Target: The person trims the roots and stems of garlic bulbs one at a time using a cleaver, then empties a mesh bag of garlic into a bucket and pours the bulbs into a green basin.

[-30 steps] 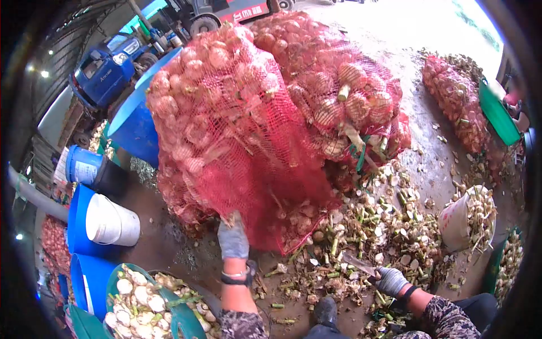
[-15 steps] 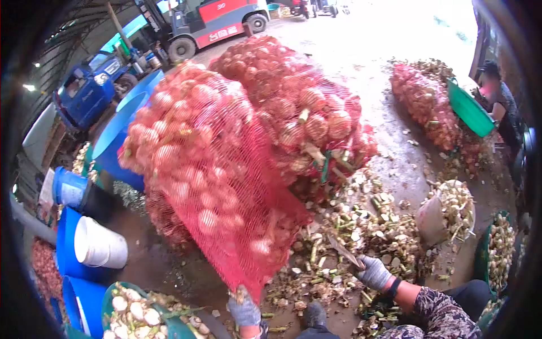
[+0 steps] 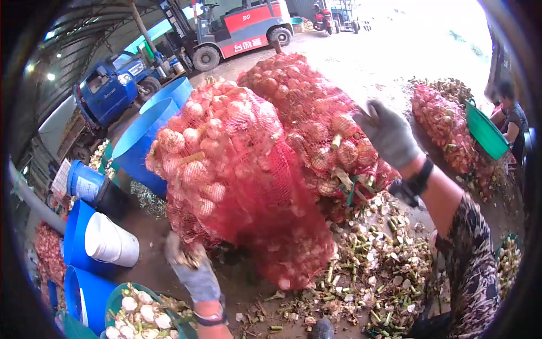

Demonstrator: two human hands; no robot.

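My left hand [image 3: 195, 274], in a grey glove, is at the lower left, beside the nearer red mesh sack [image 3: 226, 152] of garlic bulbs. Its fingers are curled round a small brownish clump [image 3: 195, 257], blurred by motion. That sack leans toward me, its loose red netting hanging down on the right. Raised at the right, my gloved right hand [image 3: 389, 135] is in front of the farther mesh sack [image 3: 316, 118], fingers apart and partly bent, with nothing visible in them. No knife shows. Cut stems and trimmings [image 3: 384, 254] cover the floor below.
Blue tubs [image 3: 144, 138], a white bucket [image 3: 113, 240] and a basket of peeled garlic [image 3: 144, 313] stand left. Behind are a blue truck [image 3: 110, 90] and a red forklift [image 3: 243, 28]. At right, a person [image 3: 514, 121] sits by a green basin [image 3: 485, 130].
My left hand has let go of the sack's lower corner and moved left. My right hand has risen from the trimmings; the knife in it no longer shows. The netting hangs further right.
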